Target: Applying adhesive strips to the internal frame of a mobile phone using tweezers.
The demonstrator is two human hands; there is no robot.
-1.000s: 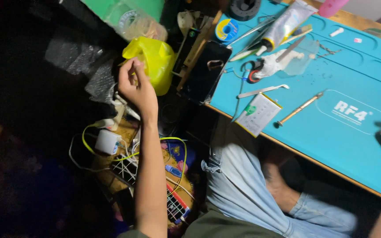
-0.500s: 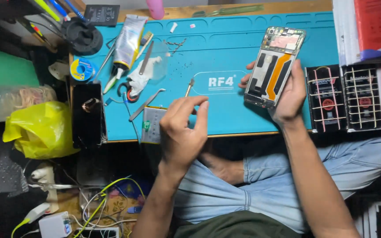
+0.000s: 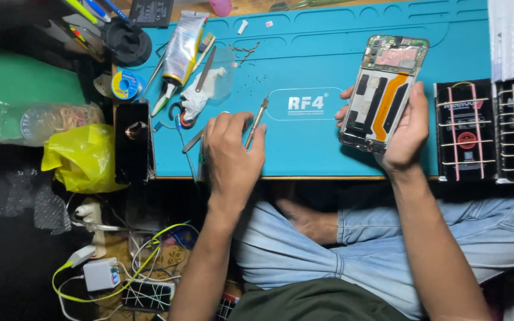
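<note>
My right hand (image 3: 408, 134) holds an opened phone (image 3: 385, 92) with its back cover off; an orange flex cable and a circuit board show. It is held just above the teal work mat (image 3: 328, 148). My left hand (image 3: 230, 154) rests at the mat's front edge, its thumb and fingers closed round the lower end of a slim metal screwdriver (image 3: 259, 116). The screwdriver's tip points away from me. The hand covers a flat white battery lying beneath it.
Left of my hand lie tweezers (image 3: 193, 141), scissors with a white cloth (image 3: 200, 92), a glue tube (image 3: 184, 44), a solder spool (image 3: 126, 84) and a black phone (image 3: 133, 139). Black parts boxes (image 3: 489, 131) stand right. A yellow bag (image 3: 81, 157), a charger and cables (image 3: 99, 273) lie lower left.
My left hand came back from the yellow bag on the floor side to the mat and closed on the screwdriver. The view swung right, bringing the phone in my right hand fully into view.
</note>
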